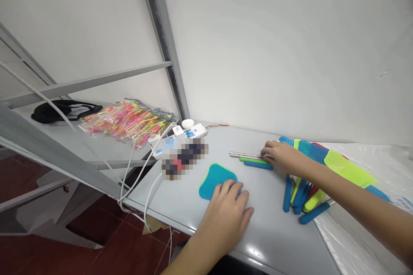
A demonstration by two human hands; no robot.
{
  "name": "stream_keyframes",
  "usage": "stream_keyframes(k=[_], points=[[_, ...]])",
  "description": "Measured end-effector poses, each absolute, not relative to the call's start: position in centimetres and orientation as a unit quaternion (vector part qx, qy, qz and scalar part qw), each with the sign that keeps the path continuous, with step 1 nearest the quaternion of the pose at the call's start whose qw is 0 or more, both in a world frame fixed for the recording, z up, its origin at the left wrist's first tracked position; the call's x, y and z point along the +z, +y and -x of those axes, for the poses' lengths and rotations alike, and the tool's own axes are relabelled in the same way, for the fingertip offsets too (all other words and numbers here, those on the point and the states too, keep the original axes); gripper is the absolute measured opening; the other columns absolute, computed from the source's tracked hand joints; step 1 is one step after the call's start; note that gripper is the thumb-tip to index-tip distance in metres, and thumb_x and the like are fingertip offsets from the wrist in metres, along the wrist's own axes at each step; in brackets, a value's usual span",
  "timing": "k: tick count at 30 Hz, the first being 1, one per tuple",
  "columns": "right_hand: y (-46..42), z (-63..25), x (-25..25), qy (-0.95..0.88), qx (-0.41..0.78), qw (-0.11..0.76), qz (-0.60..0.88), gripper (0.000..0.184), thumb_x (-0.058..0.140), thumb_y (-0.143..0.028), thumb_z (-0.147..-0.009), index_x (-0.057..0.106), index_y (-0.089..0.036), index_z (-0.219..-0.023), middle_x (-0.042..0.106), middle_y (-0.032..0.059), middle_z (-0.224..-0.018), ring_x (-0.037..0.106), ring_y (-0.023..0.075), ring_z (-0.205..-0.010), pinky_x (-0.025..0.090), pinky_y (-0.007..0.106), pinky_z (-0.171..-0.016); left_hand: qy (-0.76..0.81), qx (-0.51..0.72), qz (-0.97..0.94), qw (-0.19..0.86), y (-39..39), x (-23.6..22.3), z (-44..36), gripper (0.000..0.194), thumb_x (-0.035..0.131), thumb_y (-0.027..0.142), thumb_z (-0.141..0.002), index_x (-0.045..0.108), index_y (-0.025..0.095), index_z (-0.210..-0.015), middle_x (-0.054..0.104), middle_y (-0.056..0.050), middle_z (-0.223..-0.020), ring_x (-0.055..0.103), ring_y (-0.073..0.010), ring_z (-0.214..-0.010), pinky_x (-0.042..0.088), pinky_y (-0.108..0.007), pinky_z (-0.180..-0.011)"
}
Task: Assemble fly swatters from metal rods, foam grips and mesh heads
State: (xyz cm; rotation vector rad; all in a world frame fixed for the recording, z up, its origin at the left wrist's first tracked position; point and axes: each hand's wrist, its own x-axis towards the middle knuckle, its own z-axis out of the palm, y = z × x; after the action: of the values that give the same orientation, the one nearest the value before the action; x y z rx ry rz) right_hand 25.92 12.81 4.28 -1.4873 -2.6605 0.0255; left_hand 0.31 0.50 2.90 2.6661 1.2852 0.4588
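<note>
My left hand (227,208) lies with fingers apart over the lower edge of a blue fly swatter head (216,180) with a green rim, flat on the table. Farther right, the curled fingers of my right hand (279,154) close on the right end of some thin metal rods (245,154). Just in front of these rods lie a green handle (253,160) and a blue handle (258,165), their right ends close to my fingers. Beneath and beyond my right forearm is a fanned pile of fly swatters, with yellow-green mesh heads (346,167) and blue handles (287,195).
A white power strip (196,131) with plugs and cables stands at the table's back left, by a blurred-out object (183,159). Bagged colourful items (129,120) and a black strap-like object (64,111) rest on the left shelf. Clear plastic sheeting (348,236) lies at right.
</note>
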Motion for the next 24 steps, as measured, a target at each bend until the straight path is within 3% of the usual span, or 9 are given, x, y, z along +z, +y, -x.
stream_keyframes(k=[10, 14, 18, 24], points=[[14.4, -25.8, 4.1, -0.846, 0.104, 0.076, 0.518, 0.010, 0.053, -0.022, -0.085, 0.063, -0.018, -0.082, 0.066, 0.0090, -0.087, 0.062, 0.0214, -0.078, 0.046, 0.030, -0.068, 0.455, 0.078, -0.887, -0.001, 6.6, 4.7, -5.1, 0.019, 0.054, 0.033, -0.092, 0.061, 0.017, -0.100, 0.057, -0.010, -0.107, 0.052, -0.0290, -0.105, 0.050, -0.040, -0.078], [13.8, -26.9, 5.6, -0.819, 0.130, 0.140, 0.542, 0.015, 0.046, -0.028, -0.091, 0.059, -0.020, -0.094, 0.068, 0.0057, -0.086, 0.063, 0.0195, -0.074, 0.047, 0.030, -0.065, 0.431, 0.072, -0.899, -0.021, 8.1, 5.0, -5.8, 0.017, 0.059, 0.032, -0.089, 0.063, 0.017, -0.095, 0.056, -0.010, -0.102, 0.051, -0.0290, -0.105, 0.047, -0.039, -0.081], [11.4, -29.2, 8.1, -0.752, 0.181, 0.287, 0.566, 0.024, 0.053, -0.044, -0.090, 0.061, -0.022, -0.097, 0.070, 0.0056, -0.094, 0.066, 0.0201, -0.084, 0.050, 0.032, -0.074, 0.403, 0.064, -0.912, -0.032, 9.1, 5.2, -6.5, 0.017, 0.059, 0.031, -0.089, 0.062, 0.017, -0.099, 0.056, -0.010, -0.101, 0.051, -0.0275, -0.102, 0.046, -0.037, -0.078], [7.4, -32.7, 10.2, -0.509, 0.272, 0.573, 0.582, 0.031, 0.077, -0.043, -0.072, 0.071, -0.018, -0.089, 0.065, 0.0052, -0.071, 0.062, 0.0183, -0.068, 0.049, 0.030, -0.062, 0.365, 0.048, -0.929, -0.034, 11.3, 4.9, -8.1, 0.016, 0.059, 0.026, -0.088, 0.062, 0.015, -0.099, 0.058, -0.011, -0.098, 0.052, -0.0279, -0.097, 0.045, -0.036, -0.075]])
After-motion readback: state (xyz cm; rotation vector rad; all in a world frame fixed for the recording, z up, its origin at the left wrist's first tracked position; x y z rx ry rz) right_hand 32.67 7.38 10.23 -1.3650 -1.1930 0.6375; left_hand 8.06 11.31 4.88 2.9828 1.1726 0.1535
